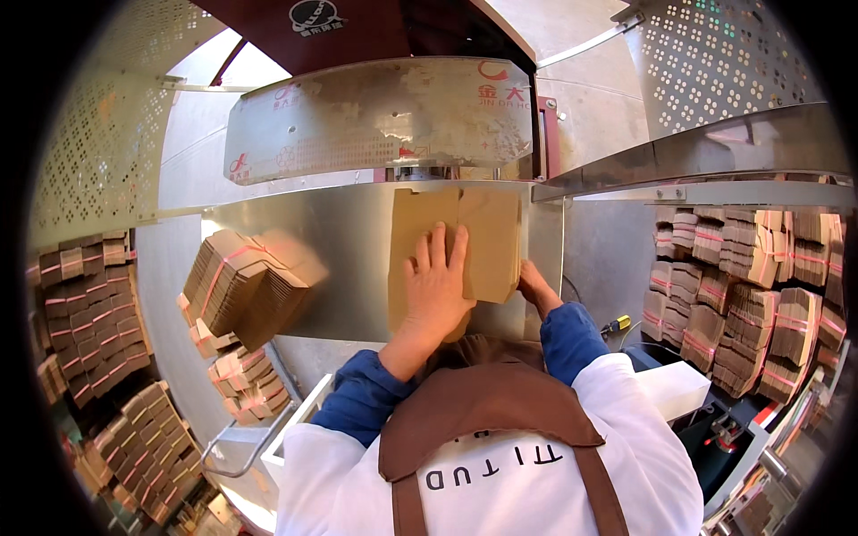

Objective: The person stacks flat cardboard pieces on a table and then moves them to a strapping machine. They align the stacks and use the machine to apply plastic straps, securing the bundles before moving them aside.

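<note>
The fingers (440, 246) of the left hand (433, 286) are a little apart, laid palm-down on the top sheet, clamped on nothing that I can make out. The right hand (538, 288) sits at the lower right edge of the same cardboard, fingers bent; from my end I cannot tell whether they pinch it or only rest against it.

The cardboard (490, 241) looks plain tan and flat, with a dark line running down from its far edge, near the middle, and a small notch at the far left corner. Along its right side I can pick out several layered edges. It lies under the left fingers, reaches past their tips toward the far side, and has its right edge beside the right hand.

Beneath it I see a shiny metal table (349, 232). At that table's left end a bundle (223, 277) of brown card, bound in pink strap, leans at a slant, its right part blurred. Farther out, strapped stacks (742, 268) stand on the right, and more piles (94, 313) on the left. A worn metal plate (375, 121) hangs beyond the table's far edge.
</note>
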Demonstrator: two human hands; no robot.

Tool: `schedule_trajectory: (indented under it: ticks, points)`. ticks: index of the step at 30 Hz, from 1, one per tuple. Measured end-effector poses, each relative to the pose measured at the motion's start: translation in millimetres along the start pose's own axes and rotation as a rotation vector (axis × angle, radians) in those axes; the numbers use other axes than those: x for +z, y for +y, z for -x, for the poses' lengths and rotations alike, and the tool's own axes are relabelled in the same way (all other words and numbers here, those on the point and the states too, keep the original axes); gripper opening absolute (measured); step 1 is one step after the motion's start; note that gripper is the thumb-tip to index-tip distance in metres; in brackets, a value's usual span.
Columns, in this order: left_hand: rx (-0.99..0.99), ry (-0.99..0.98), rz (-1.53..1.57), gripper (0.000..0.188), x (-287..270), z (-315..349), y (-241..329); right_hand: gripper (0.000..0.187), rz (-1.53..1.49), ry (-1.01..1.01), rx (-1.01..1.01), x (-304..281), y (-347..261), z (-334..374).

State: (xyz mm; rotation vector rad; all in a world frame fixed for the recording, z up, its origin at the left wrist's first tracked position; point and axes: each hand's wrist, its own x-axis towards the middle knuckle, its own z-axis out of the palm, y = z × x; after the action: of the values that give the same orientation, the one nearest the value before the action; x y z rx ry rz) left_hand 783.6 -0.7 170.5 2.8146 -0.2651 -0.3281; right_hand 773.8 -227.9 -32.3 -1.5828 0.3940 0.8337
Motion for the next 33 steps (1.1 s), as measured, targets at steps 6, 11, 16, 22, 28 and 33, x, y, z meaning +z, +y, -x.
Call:
schedule_trajectory:
  ticks: [6, 11, 16, 22, 28, 33]
  points:
    - [-0.039, -0.040, 0.016, 0.113, 0, 10, 8, 0.030, 0.448, 0.633, -0.371, -44, -99, 12]
    - [-0.014, -0.067, 0.066, 0.113, -8, 9, 6, 0.059, 0.787, 0.494, -0.871, 30, -194, 70]
    - [0.144, 0.059, 0.299, 0.087, -1, 14, -26, 0.072, 0.498, 0.356, -0.699, 8, -189, 73]
    - [0.066, 0.135, 0.266, 0.064, 5, 17, -32, 0.063, 0.898, 0.486, -1.007, 61, -281, 79]
    - [0.126, 0.144, 0.238, 0.064, 23, 12, -29, 0.043, 0.523, 0.353, -1.101, 166, -326, -25]
    - [0.136, 0.117, 0.344, 0.051, 39, 28, -29, 0.035, 0.400, 0.314, -0.868, 195, -315, -86]
